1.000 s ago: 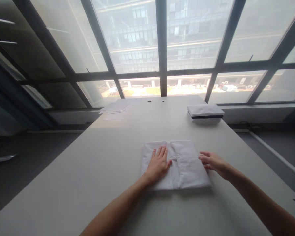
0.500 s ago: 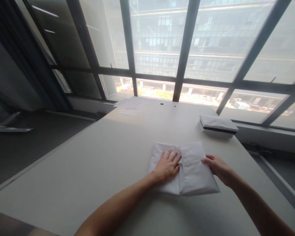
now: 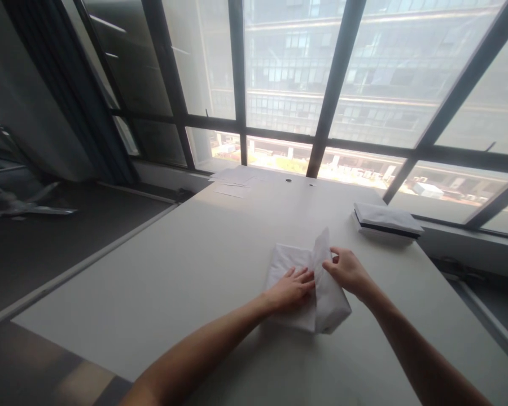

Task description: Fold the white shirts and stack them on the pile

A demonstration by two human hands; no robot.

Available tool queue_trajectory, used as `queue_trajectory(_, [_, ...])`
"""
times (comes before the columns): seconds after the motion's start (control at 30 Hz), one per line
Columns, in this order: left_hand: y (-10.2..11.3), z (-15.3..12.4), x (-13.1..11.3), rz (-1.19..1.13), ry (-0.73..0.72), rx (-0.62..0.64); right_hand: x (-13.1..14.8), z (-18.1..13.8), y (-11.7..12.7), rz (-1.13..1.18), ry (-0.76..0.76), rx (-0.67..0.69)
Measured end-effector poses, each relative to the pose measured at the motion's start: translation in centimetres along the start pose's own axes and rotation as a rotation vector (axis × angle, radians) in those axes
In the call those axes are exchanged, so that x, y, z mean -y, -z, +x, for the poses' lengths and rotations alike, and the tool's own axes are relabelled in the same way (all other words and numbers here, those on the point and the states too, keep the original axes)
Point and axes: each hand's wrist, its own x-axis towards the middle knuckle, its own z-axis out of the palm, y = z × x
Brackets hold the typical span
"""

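A white, soft, creased bag-like packet (image 3: 331,301) lies on the white table in front of me, folded along a crease down its middle. I cannot tell whether it is plastic or cloth. My left hand (image 3: 291,290) presses flat on its left half, fingers stretched out toward the crease. At the packet's right side, my right hand (image 3: 346,272) pinches the edge of the right half between thumb and fingers. That half stands tilted up from the table, its upper corner pointing away from me.
A stack of folded white pieces (image 3: 387,220) with a dark layer among them sits near the table's right edge. Several white paper sheets (image 3: 232,183) lie at the far left corner of the table (image 3: 186,254). Beyond its far edge stand tall windows; a curtain (image 3: 74,107) hangs at the left.
My right hand has lifted the packet's right half off the table and swung it leftward toward the crease. My left hand has stayed pressed on the left half. The view has shifted slightly left.
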Motion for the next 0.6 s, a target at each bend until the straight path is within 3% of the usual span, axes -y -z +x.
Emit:
queue_trajectory(0.07, [0.8,-0.2,0.5,-0.090,0.020,-0.048,1.1,0.1,-0.7,-0.070,0.008,-0.028])
queue_trajectory(0.27, [3.0,-1.6,2.3,-0.277,0.319,-0.298,3.0,0.1,-1.5,-0.213,0.055,-0.027])
queue_trajectory(0.43, [2.5,-1.7,1.2,-0.187,0.129,-0.220,2.2,0.4,0.1,-0.182,0.042,0.017])
queue_trajectory(0.6, [1.8,0.8,0.0,-0.115,0.132,-0.153,2.8,0.4,0.3,-0.217,0.037,0.015])
